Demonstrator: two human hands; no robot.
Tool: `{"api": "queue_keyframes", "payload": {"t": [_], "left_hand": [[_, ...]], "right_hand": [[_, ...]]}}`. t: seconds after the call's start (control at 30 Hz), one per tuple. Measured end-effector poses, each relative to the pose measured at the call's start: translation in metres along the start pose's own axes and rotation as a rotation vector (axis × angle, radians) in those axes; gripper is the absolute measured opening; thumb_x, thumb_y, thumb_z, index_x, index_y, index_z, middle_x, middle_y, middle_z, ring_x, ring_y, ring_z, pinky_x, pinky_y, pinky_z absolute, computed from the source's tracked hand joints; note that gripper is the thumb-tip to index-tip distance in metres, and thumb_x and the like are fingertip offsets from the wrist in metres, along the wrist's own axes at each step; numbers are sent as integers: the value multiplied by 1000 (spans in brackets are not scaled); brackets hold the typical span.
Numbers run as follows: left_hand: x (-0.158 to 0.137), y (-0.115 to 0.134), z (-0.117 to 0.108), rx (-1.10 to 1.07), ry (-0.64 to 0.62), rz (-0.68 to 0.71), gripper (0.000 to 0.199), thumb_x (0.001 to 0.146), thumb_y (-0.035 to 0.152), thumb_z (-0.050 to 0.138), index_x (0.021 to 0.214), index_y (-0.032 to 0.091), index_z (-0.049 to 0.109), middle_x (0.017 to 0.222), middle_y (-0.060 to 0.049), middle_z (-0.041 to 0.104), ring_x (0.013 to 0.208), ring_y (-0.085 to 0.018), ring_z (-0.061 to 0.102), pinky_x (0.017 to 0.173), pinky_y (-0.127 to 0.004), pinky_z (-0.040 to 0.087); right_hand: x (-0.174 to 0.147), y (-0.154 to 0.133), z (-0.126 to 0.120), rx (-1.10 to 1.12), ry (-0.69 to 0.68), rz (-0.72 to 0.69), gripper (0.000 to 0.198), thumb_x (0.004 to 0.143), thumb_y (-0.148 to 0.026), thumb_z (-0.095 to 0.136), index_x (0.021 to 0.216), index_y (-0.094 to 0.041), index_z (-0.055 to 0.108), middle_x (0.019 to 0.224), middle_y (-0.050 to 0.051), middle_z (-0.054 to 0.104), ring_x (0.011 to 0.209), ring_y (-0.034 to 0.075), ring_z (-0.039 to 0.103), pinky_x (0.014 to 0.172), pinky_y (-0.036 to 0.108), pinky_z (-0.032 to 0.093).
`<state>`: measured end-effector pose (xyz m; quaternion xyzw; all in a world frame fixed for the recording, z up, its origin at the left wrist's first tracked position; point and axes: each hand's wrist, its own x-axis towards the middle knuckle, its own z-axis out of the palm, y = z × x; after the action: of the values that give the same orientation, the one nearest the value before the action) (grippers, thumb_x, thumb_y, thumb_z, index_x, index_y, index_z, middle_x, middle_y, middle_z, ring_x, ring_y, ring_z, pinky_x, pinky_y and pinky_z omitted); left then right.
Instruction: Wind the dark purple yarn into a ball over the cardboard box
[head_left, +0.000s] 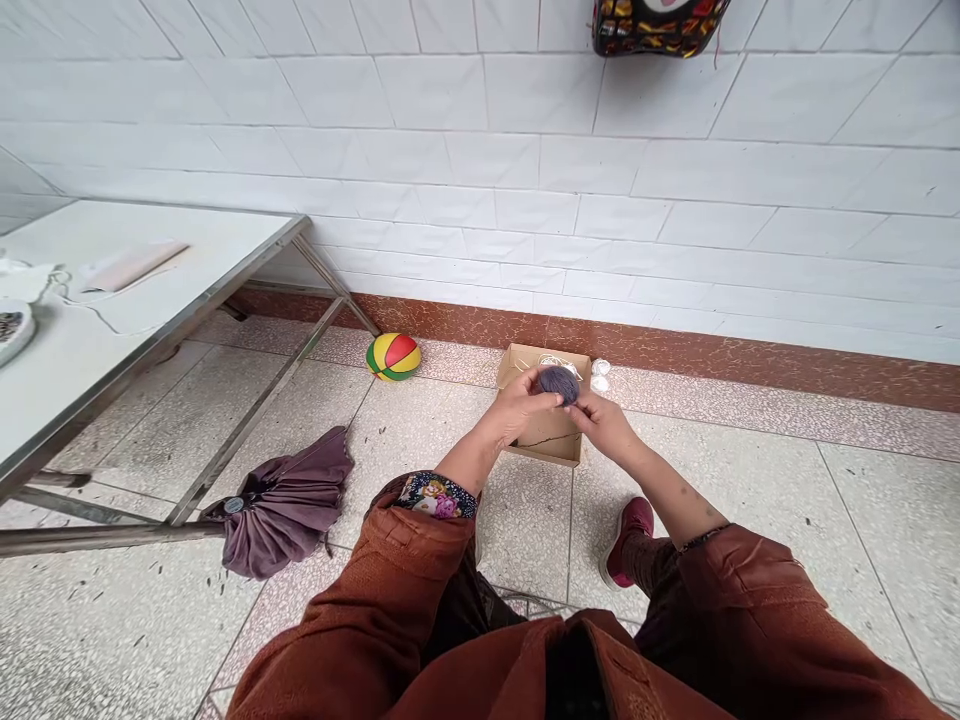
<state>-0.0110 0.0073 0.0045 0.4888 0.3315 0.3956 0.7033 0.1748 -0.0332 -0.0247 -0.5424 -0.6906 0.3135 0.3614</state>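
A dark grey-purple ball of yarn [559,383] is held up over a shallow cardboard box [546,456]. My left hand [517,405] grips the ball from its left side, thumb along the lower edge. At the ball's lower right, my right hand [602,424] has its fingers pinched together; whether they hold a strand or the ball itself is too small to make out. White yarn [556,362] lies at the back of the box, partly behind the ball. Two small white balls [600,376] sit on the floor beside the box's right edge.
A red, yellow and green ball [394,357] rests near the tiled wall [450,210]. At left stands a metal-framed table [225,235] with a dish and a pinkish item on top. A folded purple umbrella [289,500] leans by its legs. A patterned bag [660,30] hangs above.
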Motion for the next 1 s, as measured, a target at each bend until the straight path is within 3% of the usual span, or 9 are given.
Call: {"api": "queue_keyframes", "payload": {"t": [0.1,0.17,0.27,0.4,0.53,0.67,0.8,1.0], "left_hand": [[6,-4,-7,207,207,41,50,66,23,77,114,16,65,110,-9,70,103,-22,65,98,-39,48],[8,-6,-10,394,273,77,50,64,20,77,113,17,66,112,-9,69,104,-24,64,98,-41,49],[6,-7,-11,593,195,103,55,61,19,79,116,20,68,118,-9,69,111,-28,62,101,-44,48],[-1,-8,-8,653,-13,25,68,63,22,79,129,21,63,122,-10,67,112,-30,62,100,-46,47],[-6,-6,-3,491,-281,-61,89,68,25,78,150,21,44,121,-11,65,106,-25,63,94,-42,48],[-10,1,1,243,-477,-102,89,79,31,73,157,28,31,118,-10,63,99,-21,64,80,-34,51],[-14,6,4,16,-456,-146,82,81,30,69,155,35,34,128,-11,59,91,-18,68,71,-29,49],[-13,6,3,-193,-348,-196,68,75,27,68,140,21,51,110,-10,67,86,-19,70,72,-29,47]], "right_hand": [[-7,-17,0,50,-167,-106,25,94,-37,54,77,-21,62,73,1,62,67,17,55,68,30,44],[-10,-29,-5,113,-242,-140,26,95,-40,56,78,-21,63,72,1,62,67,16,55,68,29,44],[-11,-38,-15,248,-204,-113,30,94,-48,60,82,-22,67,75,1,63,68,16,55,67,29,45],[-3,-29,-29,375,31,12,35,90,-57,64,88,-22,70,71,0,58,60,14,47,59,29,41],[6,-11,-33,322,229,92,36,86,-58,67,85,-22,69,66,-2,51,60,14,42,59,28,38],[8,0,-27,232,221,136,36,86,-56,65,78,-22,66,64,-3,52,61,15,44,60,29,37],[5,3,-17,207,102,144,28,89,-46,60,78,-21,67,72,0,63,68,17,54,66,29,43],[4,10,-6,82,56,112,17,84,-28,55,81,-21,69,76,2,70,73,19,61,70,30,47]]}}
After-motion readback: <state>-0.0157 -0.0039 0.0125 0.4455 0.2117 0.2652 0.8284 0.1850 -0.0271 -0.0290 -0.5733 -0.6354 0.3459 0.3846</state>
